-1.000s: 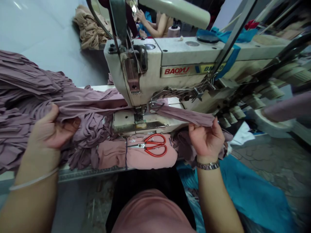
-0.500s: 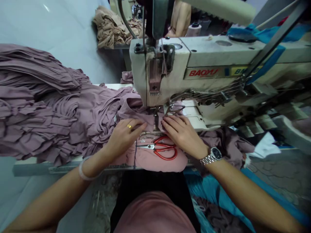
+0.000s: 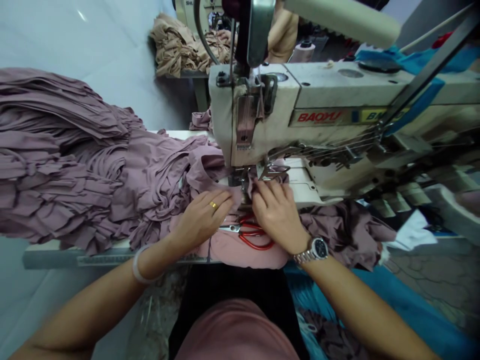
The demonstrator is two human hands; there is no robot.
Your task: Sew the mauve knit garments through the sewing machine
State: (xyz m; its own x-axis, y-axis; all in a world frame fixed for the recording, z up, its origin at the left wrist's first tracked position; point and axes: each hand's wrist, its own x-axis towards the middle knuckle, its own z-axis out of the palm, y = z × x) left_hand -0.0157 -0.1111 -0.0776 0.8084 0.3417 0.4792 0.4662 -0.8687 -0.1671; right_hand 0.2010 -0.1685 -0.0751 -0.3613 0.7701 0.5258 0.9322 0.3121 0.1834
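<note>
My left hand, with a gold ring, lies on a mauve fabric piece just left of the presser foot of a cream sewing machine. Its fingers press flat on the cloth. My right hand, with a wristwatch, pinches the same fabric right beside the needle, fingers curled. Red-handled scissors lie on a pink cloth just under both hands, partly hidden by them.
A big heap of mauve fabric strips covers the table's left side. More mauve cloth hangs at the right, above blue cloth. Beige fabric and another person's arm are behind the machine.
One second ago my hands were wide apart, stretching a fabric strip under the machine. They have come together at the presser foot and now hold the cloth at the needle.
</note>
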